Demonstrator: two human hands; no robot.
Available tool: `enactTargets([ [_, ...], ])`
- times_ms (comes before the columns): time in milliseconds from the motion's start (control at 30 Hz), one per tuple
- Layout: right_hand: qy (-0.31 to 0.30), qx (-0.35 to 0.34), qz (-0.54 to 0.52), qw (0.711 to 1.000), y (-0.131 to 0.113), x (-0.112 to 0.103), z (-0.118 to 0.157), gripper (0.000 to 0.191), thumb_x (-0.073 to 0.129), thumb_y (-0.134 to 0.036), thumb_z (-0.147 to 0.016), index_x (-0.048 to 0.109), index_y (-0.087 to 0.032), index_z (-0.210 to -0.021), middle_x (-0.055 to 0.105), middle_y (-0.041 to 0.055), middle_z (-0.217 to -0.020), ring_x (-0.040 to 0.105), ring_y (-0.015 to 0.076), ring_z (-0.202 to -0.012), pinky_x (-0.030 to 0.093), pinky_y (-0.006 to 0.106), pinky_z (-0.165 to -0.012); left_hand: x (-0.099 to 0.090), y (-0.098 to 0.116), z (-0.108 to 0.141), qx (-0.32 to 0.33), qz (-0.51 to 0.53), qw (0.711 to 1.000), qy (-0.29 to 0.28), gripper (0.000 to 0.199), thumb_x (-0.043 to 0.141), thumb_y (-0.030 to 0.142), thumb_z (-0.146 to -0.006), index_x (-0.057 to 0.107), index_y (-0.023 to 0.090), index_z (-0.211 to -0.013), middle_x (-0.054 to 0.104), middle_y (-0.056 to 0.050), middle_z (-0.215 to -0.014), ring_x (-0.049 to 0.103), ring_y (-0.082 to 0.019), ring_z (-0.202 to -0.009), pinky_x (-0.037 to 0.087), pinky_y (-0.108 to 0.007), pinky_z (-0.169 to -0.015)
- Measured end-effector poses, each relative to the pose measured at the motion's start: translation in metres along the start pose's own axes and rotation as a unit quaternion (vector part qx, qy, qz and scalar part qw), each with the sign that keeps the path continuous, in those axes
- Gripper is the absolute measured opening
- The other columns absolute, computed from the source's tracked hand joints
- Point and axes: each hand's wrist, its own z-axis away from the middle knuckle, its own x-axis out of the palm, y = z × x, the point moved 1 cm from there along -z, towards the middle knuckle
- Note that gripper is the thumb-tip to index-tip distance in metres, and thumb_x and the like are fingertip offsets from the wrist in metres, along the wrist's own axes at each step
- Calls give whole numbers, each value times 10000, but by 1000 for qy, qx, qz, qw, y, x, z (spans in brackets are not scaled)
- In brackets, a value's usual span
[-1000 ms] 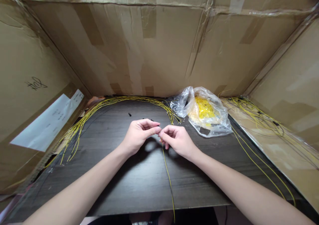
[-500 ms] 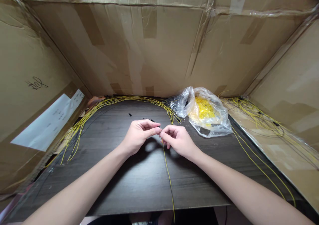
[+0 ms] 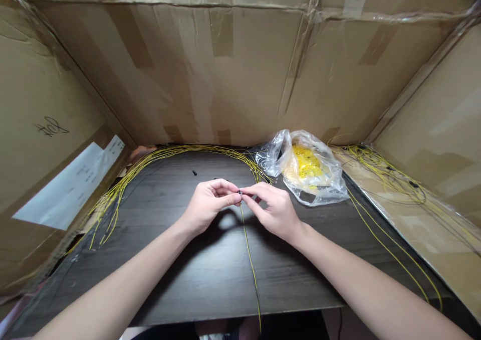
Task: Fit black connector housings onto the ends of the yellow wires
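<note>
Over the middle of the dark table (image 3: 169, 280), my left hand (image 3: 211, 202) and my right hand (image 3: 273, 207) meet fingertip to fingertip. Both pinch at a small dark piece (image 3: 240, 193), mostly covered by the fingers, so its kind is unclear. From that spot a thin yellow wire (image 3: 249, 255) hangs toward me and runs over the table's front edge. Which fingers press on the wire end itself, I cannot make out. A small black part (image 3: 194, 172) lies behind my left hand, and more dark bits show just past its fingers.
A bundle of yellow wires (image 3: 180, 148) arcs along the back and left. Back right sits a clear plastic bag (image 3: 330, 192) with small yellow parts (image 3: 308, 160). More yellow wires (image 3: 398, 177) lie on cardboard at right. Cardboard walls (image 3: 180, 69) enclose the back and sides.
My right hand's fingers have straightened and shifted up to pinch at the dark piece beside the left fingertips, instead of curling at the wire just below. My left hand stays nearly in place.
</note>
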Motion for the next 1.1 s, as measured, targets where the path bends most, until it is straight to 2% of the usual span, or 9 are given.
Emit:
enactTargets([
  [167, -2, -37, 17, 999, 3, 0, 3, 216, 538, -158, -930, 683, -197, -1085, 719, 73, -924, 667, 176, -826, 558, 343, -791, 1, -1, 0, 1, -6, 1000, 5, 263, 854, 232, -645, 680, 111, -800, 711, -51, -718, 676, -160, -644, 565, -293, -667],
  [400, 6, -32, 31, 999, 2, 2, 4, 186, 538, -162, -932, 675, -189, -1054, 706, 71, -882, 657, 175, -795, 552, 332, -772, 1, 2, 1, 0, -3, 1000, -8, 230, 839, 200, -670, 651, 123, -778, 699, -23, -683, 674, -140, -630, 545, -254, -649],
  [767, -3, -42, 34, 999, 3, 2, 5, 168, 528, -144, -934, 653, -178, -1040, 687, 73, -874, 635, 172, -797, 537, 331, -777, -1, 4, 1, 12, -34, 999, -18, 203, 833, 197, -679, 652, 121, -729, 703, -35, -666, 662, -138, -618, 540, -259, -644],
  [1100, 1, -48, 44, 998, 3, 3, 4, 133, 545, -144, -926, 645, -170, -1010, 678, 64, -858, 625, 167, -779, 524, 319, -752, -2, 5, 2, -1, -25, 999, -41, 197, 825, 193, -690, 661, 117, -770, 709, -36, -704, 668, -135, -644, 544, -254, -660],
])
